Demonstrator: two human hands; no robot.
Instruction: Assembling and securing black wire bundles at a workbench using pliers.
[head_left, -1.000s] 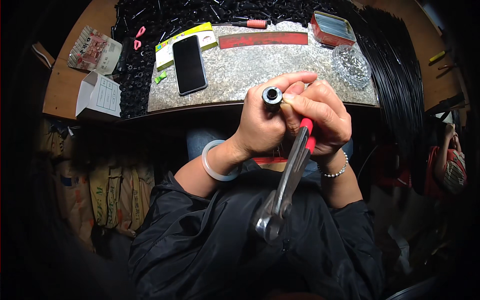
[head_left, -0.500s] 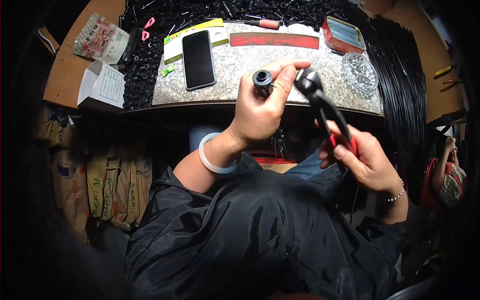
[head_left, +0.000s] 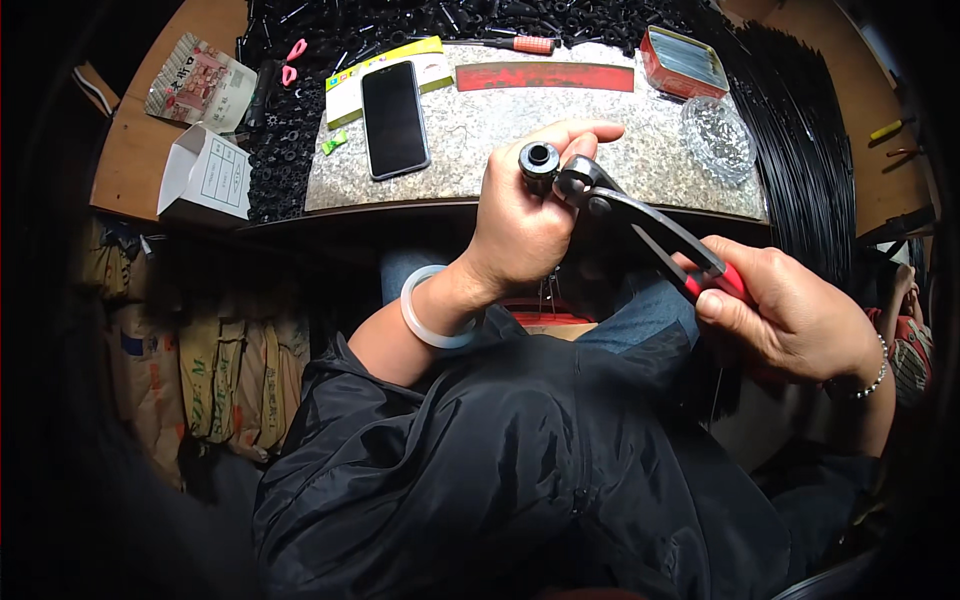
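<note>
My left hand (head_left: 525, 205) is closed around a black cylindrical part (head_left: 539, 160) with a round hollow end that faces up. Its index finger stretches out to the right above the part. In my right hand (head_left: 795, 310) is a pair of pincers (head_left: 655, 225) with red grips and dark metal handles. The rounded jaws of the pincers touch or nearly touch the side of the black part, near my left thumb. What the jaws bite on, if anything, is too small to make out. Both hands are just over the near edge of the speckled work board (head_left: 480, 130).
A smartphone (head_left: 395, 125) lies on a yellow-and-white box (head_left: 435, 75). Beyond are a red strip (head_left: 545, 77), a red tin (head_left: 685, 65) and a clear glass dish (head_left: 718, 140). Black parts heap at the back; long black rods (head_left: 800, 140) lie right. A white carton (head_left: 205, 175) stands left.
The pincers have moved left and up against the black part, and their handles now slant lower to the right. My right hand has shifted right; my left hand has barely moved.
</note>
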